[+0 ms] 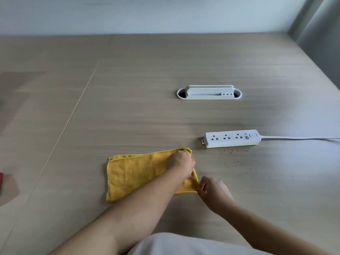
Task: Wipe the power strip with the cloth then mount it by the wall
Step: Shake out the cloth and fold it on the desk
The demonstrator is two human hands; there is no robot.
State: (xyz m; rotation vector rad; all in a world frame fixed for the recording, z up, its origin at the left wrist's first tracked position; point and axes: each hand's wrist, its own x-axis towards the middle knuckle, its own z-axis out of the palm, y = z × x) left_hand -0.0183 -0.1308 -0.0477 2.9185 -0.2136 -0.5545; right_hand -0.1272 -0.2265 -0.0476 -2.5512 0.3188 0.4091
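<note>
A yellow cloth (pixel 132 173) lies flat on the wooden table (pixel 128 89), in front of me. My left hand (pixel 181 162) rests on its far right corner, fingers closed on the fabric. My right hand (pixel 211 190) pinches the cloth's near right corner. A white power strip (pixel 232 138) with three sockets and a switch lies to the right, beyond the cloth, untouched. Its white cord (pixel 301 138) runs off the right edge of the view.
Small dark crumbs (pixel 237 159) are scattered on the table in front of the power strip. A white cable grommet (pixel 209 92) is set into the table farther back. The pale wall (pixel 165 13) rises behind the table. A red object (pixel 1 181) shows at the left edge.
</note>
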